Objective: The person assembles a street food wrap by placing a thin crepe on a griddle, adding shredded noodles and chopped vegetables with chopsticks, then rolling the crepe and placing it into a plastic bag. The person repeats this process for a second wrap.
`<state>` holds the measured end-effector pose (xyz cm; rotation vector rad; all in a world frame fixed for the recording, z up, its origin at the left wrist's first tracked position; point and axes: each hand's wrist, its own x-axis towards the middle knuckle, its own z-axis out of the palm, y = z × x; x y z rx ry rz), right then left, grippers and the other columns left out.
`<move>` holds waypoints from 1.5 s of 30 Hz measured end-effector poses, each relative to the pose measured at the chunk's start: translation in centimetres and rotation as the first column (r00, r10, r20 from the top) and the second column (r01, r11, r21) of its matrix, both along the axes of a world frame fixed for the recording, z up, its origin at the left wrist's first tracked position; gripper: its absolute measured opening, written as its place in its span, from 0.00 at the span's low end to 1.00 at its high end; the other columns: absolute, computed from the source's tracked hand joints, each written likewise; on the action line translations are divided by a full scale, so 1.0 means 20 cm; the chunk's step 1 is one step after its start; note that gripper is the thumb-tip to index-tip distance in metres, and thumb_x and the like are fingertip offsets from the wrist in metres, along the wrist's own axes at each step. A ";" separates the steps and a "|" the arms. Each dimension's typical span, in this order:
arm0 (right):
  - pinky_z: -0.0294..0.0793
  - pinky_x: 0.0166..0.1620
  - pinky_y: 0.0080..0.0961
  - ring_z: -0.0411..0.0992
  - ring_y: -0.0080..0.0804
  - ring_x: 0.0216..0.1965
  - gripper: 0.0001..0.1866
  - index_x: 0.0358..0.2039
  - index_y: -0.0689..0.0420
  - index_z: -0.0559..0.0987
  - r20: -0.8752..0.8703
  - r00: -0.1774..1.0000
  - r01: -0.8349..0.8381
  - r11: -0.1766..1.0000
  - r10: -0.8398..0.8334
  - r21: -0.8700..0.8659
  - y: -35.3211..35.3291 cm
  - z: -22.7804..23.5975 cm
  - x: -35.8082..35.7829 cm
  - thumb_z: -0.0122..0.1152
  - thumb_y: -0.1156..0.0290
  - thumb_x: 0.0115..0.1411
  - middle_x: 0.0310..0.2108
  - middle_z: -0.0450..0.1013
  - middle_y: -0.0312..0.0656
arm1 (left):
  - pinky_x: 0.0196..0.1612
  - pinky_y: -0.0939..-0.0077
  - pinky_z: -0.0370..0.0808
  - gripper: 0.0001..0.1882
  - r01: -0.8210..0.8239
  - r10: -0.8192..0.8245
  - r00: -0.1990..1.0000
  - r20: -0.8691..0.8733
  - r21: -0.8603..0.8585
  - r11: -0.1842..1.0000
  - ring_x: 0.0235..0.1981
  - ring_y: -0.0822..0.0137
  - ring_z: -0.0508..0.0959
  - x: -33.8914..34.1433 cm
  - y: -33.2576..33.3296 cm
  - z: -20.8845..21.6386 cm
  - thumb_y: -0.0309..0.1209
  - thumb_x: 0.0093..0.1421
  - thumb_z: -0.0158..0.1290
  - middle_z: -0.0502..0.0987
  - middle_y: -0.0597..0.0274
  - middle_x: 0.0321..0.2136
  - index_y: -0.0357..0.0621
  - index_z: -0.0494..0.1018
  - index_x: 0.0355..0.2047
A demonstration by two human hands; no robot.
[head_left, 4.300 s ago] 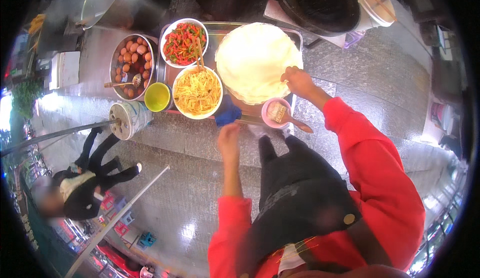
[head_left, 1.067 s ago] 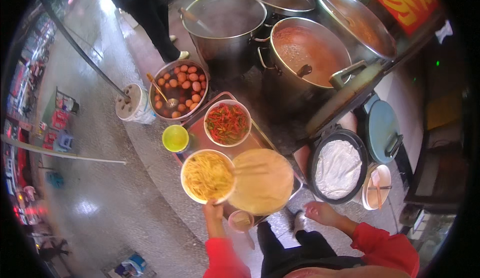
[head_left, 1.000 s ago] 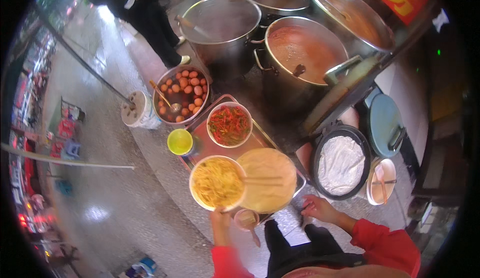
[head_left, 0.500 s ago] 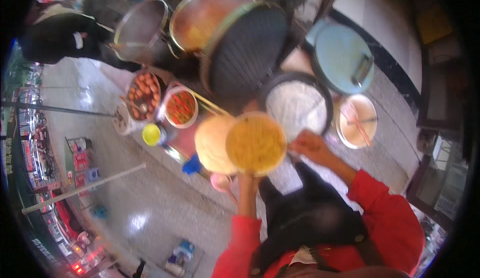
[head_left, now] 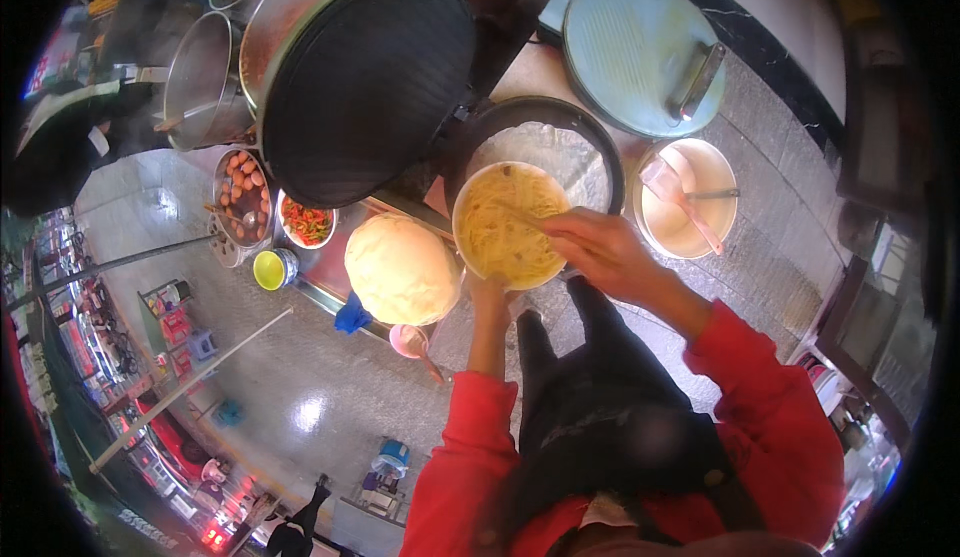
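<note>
Gripping bowl [head_left: 457,219] of yellow shreds [head_left: 500,247] at near rim with left hand [head_left: 490,293], presumably for steadiness, over griddle's [head_left: 614,157] near edge, close to pale flatbread [head_left: 588,165]. Clasping chopsticks [head_left: 530,220] in right hand [head_left: 600,249], slanted into shreds, apparently for reach.

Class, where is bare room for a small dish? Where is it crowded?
A small bare patch of tray shows between pepper bowl, yellow-green cup and pale flatbread stack. Grey paving right of the white bucket is open. Crowded: the dark pan's near side, where left hand holds the bowl of yellow shreds, right hand at its rim.
</note>
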<state>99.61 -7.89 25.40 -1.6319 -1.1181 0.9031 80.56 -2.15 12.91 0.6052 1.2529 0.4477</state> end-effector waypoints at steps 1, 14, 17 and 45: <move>0.70 0.41 0.32 0.71 0.46 0.36 0.11 0.39 0.61 0.75 -0.012 1.000 0.008 1.000 -0.008 0.026 0.03 -0.07 -0.02 0.52 0.72 0.56 0.34 0.71 0.50 | 0.34 0.60 0.79 0.33 0.010 -0.010 0.999 -0.038 -0.007 1.000 0.46 0.55 0.72 0.02 0.00 -0.01 0.20 0.44 0.39 0.65 0.54 0.48 0.47 0.54 0.55; 0.74 0.35 0.28 0.74 0.40 0.34 0.11 0.40 0.63 0.75 0.085 0.971 0.217 0.974 -0.222 0.057 -0.12 -0.55 0.07 0.51 0.76 0.57 0.33 0.73 0.49 | 0.28 0.64 0.80 0.35 0.188 -0.202 0.975 -0.090 -0.141 0.972 0.41 0.53 0.74 0.06 0.05 -0.09 0.20 0.43 0.43 0.67 0.48 0.46 0.45 0.53 0.56; 0.73 0.36 0.26 0.74 0.37 0.33 0.11 0.40 0.63 0.75 0.135 0.953 0.257 0.960 -0.271 0.111 -0.19 -0.58 0.15 0.51 0.77 0.57 0.34 0.73 0.49 | 0.28 0.59 0.80 0.38 0.146 -0.153 0.976 -0.152 -0.051 0.988 0.41 0.50 0.74 0.05 0.04 -0.12 0.19 0.39 0.41 0.67 0.47 0.46 0.42 0.52 0.56; 0.71 0.35 0.29 0.73 0.44 0.31 0.10 0.37 0.63 0.76 0.012 0.900 0.434 0.893 -0.436 -0.115 -0.28 -0.66 0.17 0.52 0.75 0.55 0.32 0.73 0.52 | 0.37 0.45 0.77 0.38 -0.017 0.021 0.989 -0.148 0.026 1.000 0.43 0.41 0.72 -0.14 0.05 -0.10 0.17 0.35 0.37 0.66 0.43 0.45 0.40 0.52 0.54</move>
